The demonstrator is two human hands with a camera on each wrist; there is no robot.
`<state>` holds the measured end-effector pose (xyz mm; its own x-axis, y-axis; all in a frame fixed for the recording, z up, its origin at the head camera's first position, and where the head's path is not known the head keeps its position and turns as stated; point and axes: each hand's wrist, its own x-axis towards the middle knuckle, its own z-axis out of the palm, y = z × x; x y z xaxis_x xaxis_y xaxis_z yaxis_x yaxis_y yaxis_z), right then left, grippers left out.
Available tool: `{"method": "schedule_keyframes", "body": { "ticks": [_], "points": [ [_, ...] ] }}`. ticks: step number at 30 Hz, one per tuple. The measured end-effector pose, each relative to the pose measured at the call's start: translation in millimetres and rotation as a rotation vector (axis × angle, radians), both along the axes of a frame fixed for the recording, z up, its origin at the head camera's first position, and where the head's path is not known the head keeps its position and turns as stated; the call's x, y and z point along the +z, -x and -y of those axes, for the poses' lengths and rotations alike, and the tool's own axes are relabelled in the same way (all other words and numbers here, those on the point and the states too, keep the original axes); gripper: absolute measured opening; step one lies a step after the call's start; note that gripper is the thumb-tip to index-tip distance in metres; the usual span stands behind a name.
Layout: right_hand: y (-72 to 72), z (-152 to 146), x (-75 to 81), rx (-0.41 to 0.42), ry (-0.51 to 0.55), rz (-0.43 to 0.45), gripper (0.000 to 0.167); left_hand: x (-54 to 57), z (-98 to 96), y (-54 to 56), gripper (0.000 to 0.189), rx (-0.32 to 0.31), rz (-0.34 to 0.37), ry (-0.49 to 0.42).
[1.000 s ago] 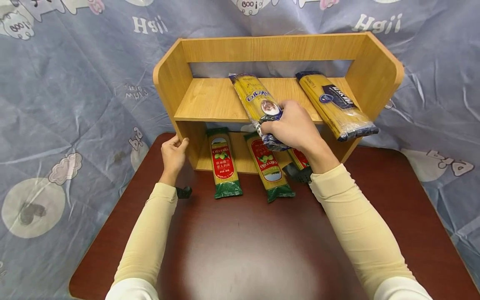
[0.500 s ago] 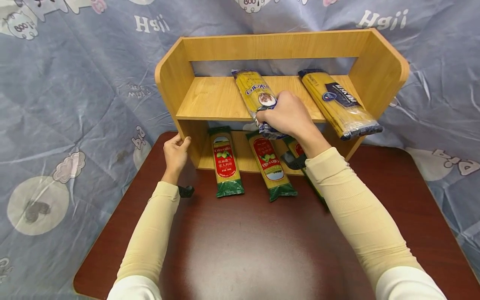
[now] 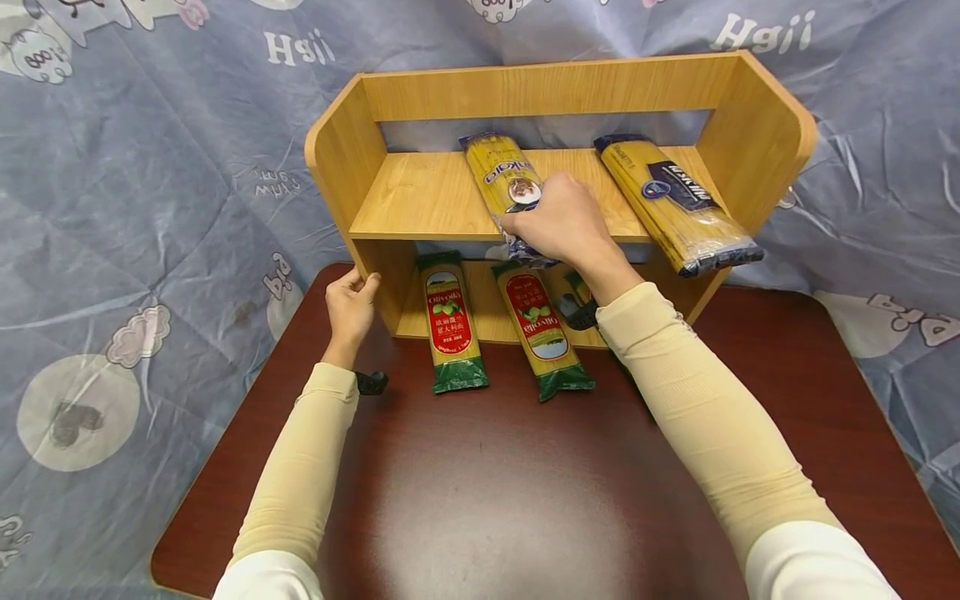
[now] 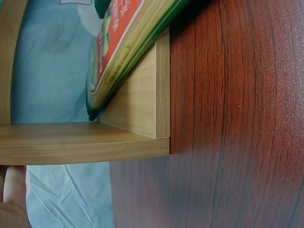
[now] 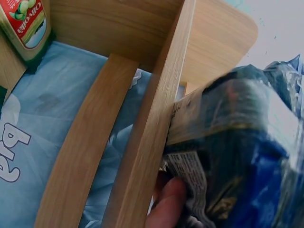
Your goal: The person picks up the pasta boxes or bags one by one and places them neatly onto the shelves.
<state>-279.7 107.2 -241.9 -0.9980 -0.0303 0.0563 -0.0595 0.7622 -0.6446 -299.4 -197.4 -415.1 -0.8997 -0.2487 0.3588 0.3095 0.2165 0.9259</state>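
Observation:
My right hand [image 3: 562, 218] grips the near end of a yellow and blue spaghetti pack [image 3: 498, 171], which lies lengthwise over the middle of the upper shelf [image 3: 420, 200]. In the right wrist view, the dark blue end of that spaghetti pack [image 5: 247, 137] sits at the shelf's front edge, my fingertips under it. My left hand [image 3: 348, 315] touches the outer side of the wooden rack's left panel [image 3: 381, 283]. The left wrist view shows its fingers [image 4: 15, 187] against that outer face. A second spaghetti pack [image 3: 675, 204] with a dark label lies to the right, overhanging the front edge.
Below, green-ended Olivoilà spaghetti packs lean out over the table: one at left [image 3: 452, 325], one in the middle [image 3: 542, 329], and another [image 3: 637, 383] partly behind my right arm. The rack stands on a dark red table [image 3: 480, 475] before a blue patterned cloth [image 3: 187, 167].
My right hand has pushed the yellow and blue spaghetti pack a little further back and left onto the upper shelf. The left hand stays at the side panel.

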Motion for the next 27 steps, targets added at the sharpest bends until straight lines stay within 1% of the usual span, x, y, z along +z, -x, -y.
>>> {"method": "schedule_keyframes", "body": {
  "ticks": [6, 11, 13, 16, 18, 22, 24, 25, 27],
  "points": [
    [1.0, 2.2, -2.7, 0.0, -0.026, -0.028, 0.043, 0.3, 0.2, 0.2, 0.03, 0.011, 0.024, -0.001],
    [1.6, 0.6, -6.6, 0.01, -0.056, -0.059, 0.043, -0.4, -0.4, -0.2, 0.03, 0.008, 0.019, -0.008],
    [1.4, -0.2, -7.5, 0.013, -0.065, -0.07, 0.046, -0.9, -0.4, 0.2, 0.029, 0.01, 0.015, -0.009],
    [0.6, -1.0, -8.0, 0.011, -0.047, -0.09, 0.054, -1.1, -0.3, 0.7, 0.029, 0.006, 0.014, -0.014],
    [-0.9, -1.3, -7.1, 0.002, -0.039, -0.099, 0.065, -1.2, -0.3, 0.9, 0.029, 0.006, 0.014, -0.016],
    [-5.6, -2.7, -3.6, -0.018, -0.051, -0.084, 0.107, -0.7, -0.4, 1.0, 0.03, -0.005, 0.013, -0.022],
    [-7.9, -4.0, -2.5, -0.017, -0.062, -0.078, 0.125, -0.7, -0.1, 1.4, 0.03, -0.005, 0.013, -0.019],
    [-9.1, -4.7, -2.4, -0.013, -0.062, -0.077, 0.131, -0.6, 0.1, 1.5, 0.03, -0.004, 0.013, -0.015],
    [-11.6, -6.0, -2.8, -0.003, -0.057, -0.078, 0.138, -0.2, 0.7, 1.5, 0.03, 0.003, 0.011, -0.004]
  ]
}}
